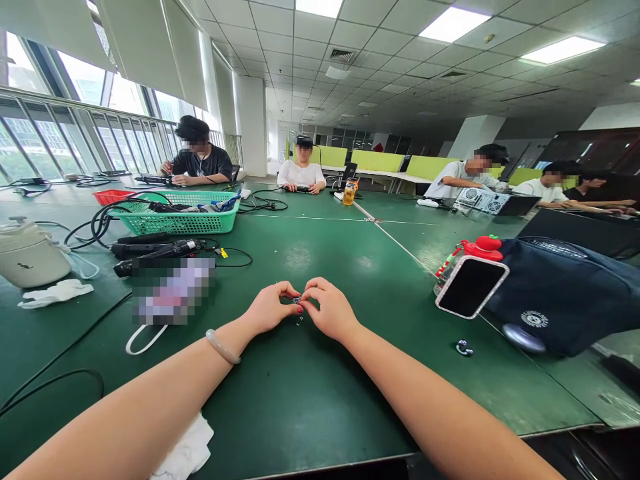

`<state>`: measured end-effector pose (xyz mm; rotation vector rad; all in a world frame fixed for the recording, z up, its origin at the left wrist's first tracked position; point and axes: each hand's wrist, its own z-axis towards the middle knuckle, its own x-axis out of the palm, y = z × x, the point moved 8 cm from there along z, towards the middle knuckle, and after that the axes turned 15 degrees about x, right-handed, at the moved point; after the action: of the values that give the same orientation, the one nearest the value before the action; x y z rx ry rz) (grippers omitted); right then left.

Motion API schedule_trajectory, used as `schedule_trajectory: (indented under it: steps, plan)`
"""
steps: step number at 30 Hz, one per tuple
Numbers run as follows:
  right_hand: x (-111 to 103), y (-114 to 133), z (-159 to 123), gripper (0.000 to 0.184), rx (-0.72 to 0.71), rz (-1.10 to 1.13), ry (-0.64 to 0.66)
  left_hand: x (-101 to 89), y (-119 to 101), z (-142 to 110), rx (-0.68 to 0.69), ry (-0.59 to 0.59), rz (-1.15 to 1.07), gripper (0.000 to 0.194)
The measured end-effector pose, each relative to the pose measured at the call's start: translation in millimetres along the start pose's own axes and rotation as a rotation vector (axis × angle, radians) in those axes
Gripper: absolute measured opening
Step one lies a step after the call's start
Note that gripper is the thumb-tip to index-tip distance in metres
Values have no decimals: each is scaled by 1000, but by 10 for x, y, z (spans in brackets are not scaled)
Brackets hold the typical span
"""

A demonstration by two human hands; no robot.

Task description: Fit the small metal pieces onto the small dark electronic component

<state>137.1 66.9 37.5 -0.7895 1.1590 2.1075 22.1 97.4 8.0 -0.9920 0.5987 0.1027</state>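
Over the middle of the green table [320,400], my left hand [270,307] and my right hand [330,307] meet at the fingertips. Both are closed in a pinch on a small dark and silvery piece [297,301]. Fingers cover most of it, so its kind does not show. Just beneath the fingertips a tiny pale, clear-looking bit [299,321] is visible; whether it touches the table I cannot tell. A light bangle circles my left wrist.
Left lie a green basket [180,223] of cables, black tools [157,253] and a blurred pouch [175,293]. Right are a phone [473,287] against a red-capped bottle [484,247], a dark bag [565,287] and a small ear-clip-like item [464,347]. Several people sit around the table.
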Motion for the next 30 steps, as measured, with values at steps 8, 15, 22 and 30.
schedule_trajectory:
  steps: [8,15,22,30]
  plan:
    - [35,-54,2,8,69,33,67,42,5,-5,-6,36,-2,21]
    - [16,-119,49,10,167,117,72,44,24,7,-1,26,-22,23]
    - [-35,-141,43,11,132,170,77,45,60,11,-15,5,-46,24]
    - [-43,-93,34,14,57,92,27,43,44,6,-10,6,-47,23]
